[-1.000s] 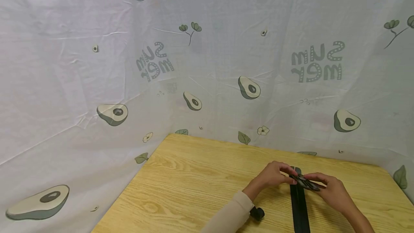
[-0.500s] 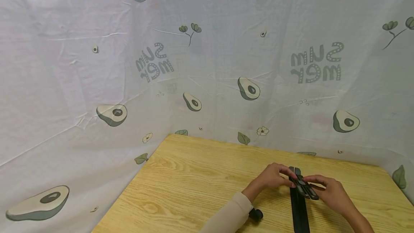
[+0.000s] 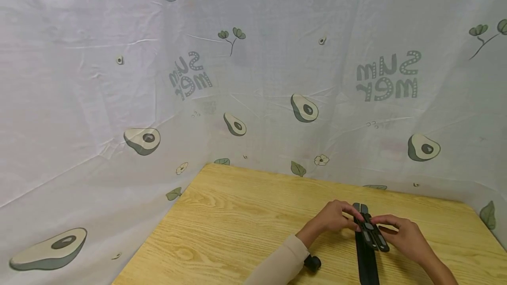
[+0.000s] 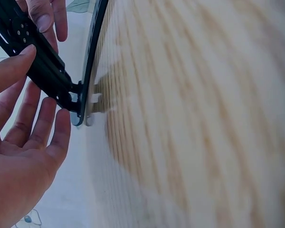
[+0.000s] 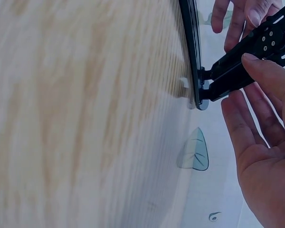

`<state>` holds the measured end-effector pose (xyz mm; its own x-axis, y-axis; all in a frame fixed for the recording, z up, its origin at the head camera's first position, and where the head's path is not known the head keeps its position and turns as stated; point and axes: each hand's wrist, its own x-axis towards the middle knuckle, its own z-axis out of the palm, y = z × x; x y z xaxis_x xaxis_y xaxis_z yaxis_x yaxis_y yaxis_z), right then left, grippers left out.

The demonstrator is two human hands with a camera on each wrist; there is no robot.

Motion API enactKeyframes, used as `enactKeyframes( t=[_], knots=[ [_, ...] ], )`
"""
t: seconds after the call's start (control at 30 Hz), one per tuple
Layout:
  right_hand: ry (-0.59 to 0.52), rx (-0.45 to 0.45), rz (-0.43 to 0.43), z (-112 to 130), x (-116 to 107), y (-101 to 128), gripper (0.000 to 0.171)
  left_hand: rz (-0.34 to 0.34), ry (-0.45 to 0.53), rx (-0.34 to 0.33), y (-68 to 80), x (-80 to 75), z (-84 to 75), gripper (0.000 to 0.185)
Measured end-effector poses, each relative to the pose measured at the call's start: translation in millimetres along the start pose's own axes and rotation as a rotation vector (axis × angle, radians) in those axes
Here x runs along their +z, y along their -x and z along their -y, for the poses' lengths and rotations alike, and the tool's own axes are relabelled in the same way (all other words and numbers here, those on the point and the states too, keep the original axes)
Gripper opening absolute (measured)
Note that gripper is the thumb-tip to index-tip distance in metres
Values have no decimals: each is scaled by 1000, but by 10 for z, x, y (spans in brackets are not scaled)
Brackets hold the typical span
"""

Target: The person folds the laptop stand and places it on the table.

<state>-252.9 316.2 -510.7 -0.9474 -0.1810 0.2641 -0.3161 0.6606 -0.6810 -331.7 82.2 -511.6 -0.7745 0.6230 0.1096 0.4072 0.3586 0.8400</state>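
A black folding laptop stand lies lengthwise on the table, its flat base [image 3: 367,263] made of two long bars side by side. Its slotted, riveted upper section [image 3: 371,232] is raised at an angle above the base and joins it through small hinges, seen in the left wrist view. My left hand [image 3: 334,215] pinches the left edge of this section. From the other side my right hand [image 3: 405,234] holds the right edge. In the right wrist view the right thumb [image 5: 266,71] lies along the upper section, with fingers spread beneath it.
The wood-grain table [image 3: 237,223] stretches left of the stand. A small black rounded piece [image 3: 313,264] shows beside the left sleeve [image 3: 273,261]. Behind and to the left hangs a pale sheet [image 3: 261,69] printed with avocados and leaves.
The upper section has swung on its hinges. Its near end sits lower in the head view and more of its face shows. Both hands moved only slightly with it.
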Motion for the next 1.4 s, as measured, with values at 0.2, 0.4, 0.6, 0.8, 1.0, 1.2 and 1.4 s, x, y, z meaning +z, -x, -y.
enactKeyframes(
  t=[0.2,0.4,0.6,0.8,1.0,1.2,1.4],
  knots=[
    [-21,-23,-7,-32,16,13,34,20,16,-8,-12,24,16,20],
    [-24,-83,-31,-69,40,34,33,21,-37,-18,-17,41,20,19],
    [-4,-78,-18,-59,43,41,30,27,-68,-26,-5,36,-5,19],
    [-1,-37,26,7,11,22,29,29,-95,-28,-11,41,-20,19],
    [-14,-14,43,10,22,39,29,48,-171,-22,-14,46,-34,21],
    [16,13,35,0,50,42,28,50,-232,5,-9,61,-18,21],
    [39,8,28,13,56,40,26,55,-269,29,-5,65,-11,23]
  ],
)
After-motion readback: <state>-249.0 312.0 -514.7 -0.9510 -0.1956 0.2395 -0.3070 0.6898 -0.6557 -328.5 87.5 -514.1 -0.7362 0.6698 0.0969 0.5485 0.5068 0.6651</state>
